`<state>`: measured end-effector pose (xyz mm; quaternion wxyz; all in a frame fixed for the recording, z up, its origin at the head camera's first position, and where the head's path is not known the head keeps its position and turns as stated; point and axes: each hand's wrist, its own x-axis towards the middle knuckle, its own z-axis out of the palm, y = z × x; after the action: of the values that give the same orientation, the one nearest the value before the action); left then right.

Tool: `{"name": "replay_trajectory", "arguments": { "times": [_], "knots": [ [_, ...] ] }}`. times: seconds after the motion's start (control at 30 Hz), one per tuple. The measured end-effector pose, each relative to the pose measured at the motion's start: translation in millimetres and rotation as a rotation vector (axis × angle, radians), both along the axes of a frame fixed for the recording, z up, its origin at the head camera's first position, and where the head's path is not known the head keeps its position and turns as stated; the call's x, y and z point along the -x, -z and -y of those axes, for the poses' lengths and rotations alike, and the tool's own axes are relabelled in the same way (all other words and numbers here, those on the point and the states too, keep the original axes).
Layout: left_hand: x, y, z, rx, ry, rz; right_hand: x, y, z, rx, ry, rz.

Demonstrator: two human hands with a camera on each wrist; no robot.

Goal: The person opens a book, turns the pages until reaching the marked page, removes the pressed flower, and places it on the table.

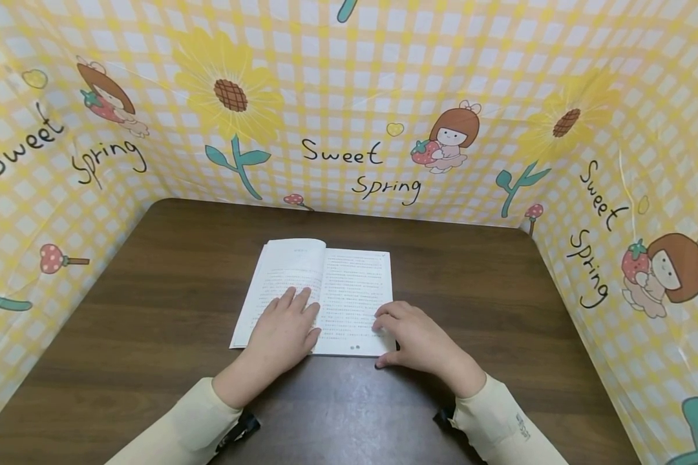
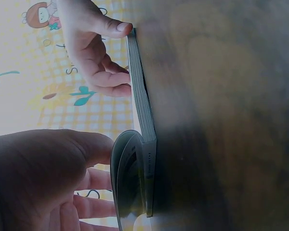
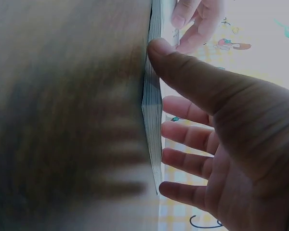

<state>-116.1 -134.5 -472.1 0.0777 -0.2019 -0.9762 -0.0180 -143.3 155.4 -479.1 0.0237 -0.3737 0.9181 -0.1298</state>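
Note:
An open book (image 1: 355, 284) with printed pages lies on the brown wooden table. Its left-hand leaves curve up slightly beside the fold. My left hand (image 1: 282, 329) rests on the lower part of the left page, its fingers spread and mostly straight. At the book's lower right corner is my right hand (image 1: 419, 339), with its fingertips on the right page's edge. The right thumb (image 3: 176, 65) touches the lower edge of the book, and the other fingers are slightly bent against the page. In the left wrist view, the lifted leaves (image 2: 123, 168) stand apart from the thick page block.
The dark table (image 1: 483, 284) extends around the book on every side. A yellow checked cloth (image 1: 349, 90) with flowers, cartoon girls and "Sweet Spring" lettering walls off the back and both sides. Pale sleeves (image 1: 189, 423) cover the forearms, with dark straps below the wrists.

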Motion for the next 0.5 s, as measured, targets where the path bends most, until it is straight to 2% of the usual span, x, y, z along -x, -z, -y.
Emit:
{"name": "replay_trajectory", "arguments": {
  "times": [0.5],
  "knots": [
    [0.4,0.8,-0.3,-0.009,-0.007,0.009,0.6,-3.2,-2.5,0.020,-0.008,0.027]
  ]
}}
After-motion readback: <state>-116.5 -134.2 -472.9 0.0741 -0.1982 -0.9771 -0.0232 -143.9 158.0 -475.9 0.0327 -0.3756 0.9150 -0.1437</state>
